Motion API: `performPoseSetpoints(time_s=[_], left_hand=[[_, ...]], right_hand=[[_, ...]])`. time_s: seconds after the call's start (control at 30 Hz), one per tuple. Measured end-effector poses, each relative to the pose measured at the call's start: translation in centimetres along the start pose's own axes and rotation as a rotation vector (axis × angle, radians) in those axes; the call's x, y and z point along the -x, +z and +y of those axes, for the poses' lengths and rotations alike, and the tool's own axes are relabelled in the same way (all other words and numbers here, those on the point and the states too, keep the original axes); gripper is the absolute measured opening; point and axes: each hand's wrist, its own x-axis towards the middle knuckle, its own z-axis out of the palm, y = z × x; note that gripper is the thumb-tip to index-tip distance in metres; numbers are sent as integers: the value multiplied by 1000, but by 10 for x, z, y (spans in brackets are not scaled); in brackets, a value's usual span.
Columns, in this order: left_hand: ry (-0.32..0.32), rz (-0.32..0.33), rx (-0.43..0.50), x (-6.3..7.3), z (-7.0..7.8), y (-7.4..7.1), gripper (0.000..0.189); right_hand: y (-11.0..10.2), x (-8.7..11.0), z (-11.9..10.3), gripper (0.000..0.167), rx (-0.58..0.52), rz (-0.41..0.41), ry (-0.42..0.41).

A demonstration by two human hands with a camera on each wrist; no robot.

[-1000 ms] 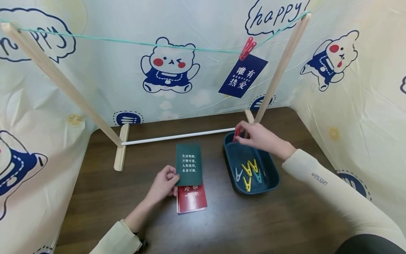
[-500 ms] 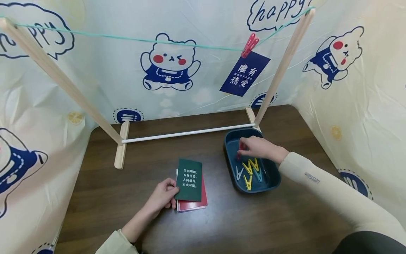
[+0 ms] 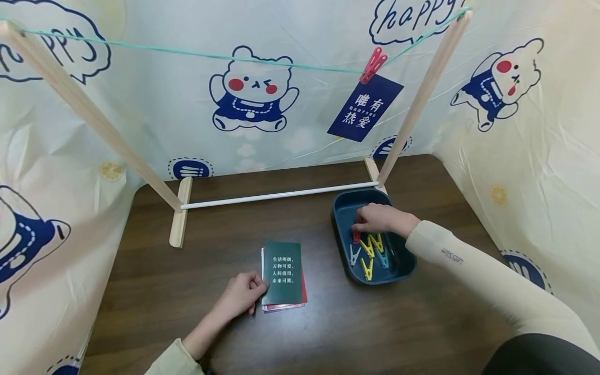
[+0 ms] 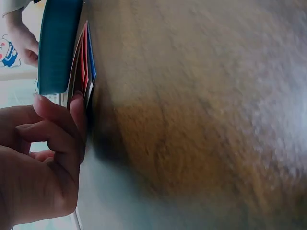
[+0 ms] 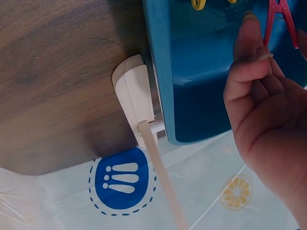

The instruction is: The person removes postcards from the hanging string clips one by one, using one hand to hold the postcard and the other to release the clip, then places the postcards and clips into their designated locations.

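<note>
My left hand (image 3: 241, 294) rests at the left edge of a small stack of cards, fingers loosely bent. On top lies a dark green card (image 3: 282, 273) with white Chinese writing; red and pale edges show beneath. In the left wrist view one fingertip meets the edge of the stack (image 4: 85, 62), while another digit stands apart above it. My right hand (image 3: 382, 219) reaches into the dark blue tray (image 3: 338, 237) and holds a red clothespin (image 5: 279, 21) between finger and thumb. In the head view the fingers hide its upper part.
Yellow (image 3: 367, 269), grey (image 3: 354, 255) and teal (image 3: 383, 259) clothespins lie in the tray. Behind stands a wooden frame (image 3: 419, 107) with a green string (image 3: 197, 53). A second red clothespin (image 3: 373, 65) hangs a navy card (image 3: 365, 107) there. A white rod (image 3: 281, 196) joins the feet.
My right hand has brought the red clothespin from the tray's far rim down toward the other clothespins. My left hand has drawn the green card back over the stack and loosened its fingers.
</note>
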Motion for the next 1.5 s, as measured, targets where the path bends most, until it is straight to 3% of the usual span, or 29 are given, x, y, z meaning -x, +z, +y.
performPoseSetpoints(time_s=[0.3,0.63,0.8,1.07,1.23,1.5], left_hand=[[2,-3,-107,-1,-2,3,37],[18,15,-152,-2,0,4,44],[28,42,-234,0,5,5,46],[37,28,-297,0,11,8,41],[65,48,-362,-3,17,5,40],[135,116,-442,-16,40,-6,34]], right_hand=[[4,-4,3,34,1,-9,41],[3,-3,10,39,-34,-2,43],[1,1,12,35,-43,15,28],[5,19,15,28,-68,51,6],[4,32,19,25,-81,119,-44],[-21,52,13,21,-91,261,-77]])
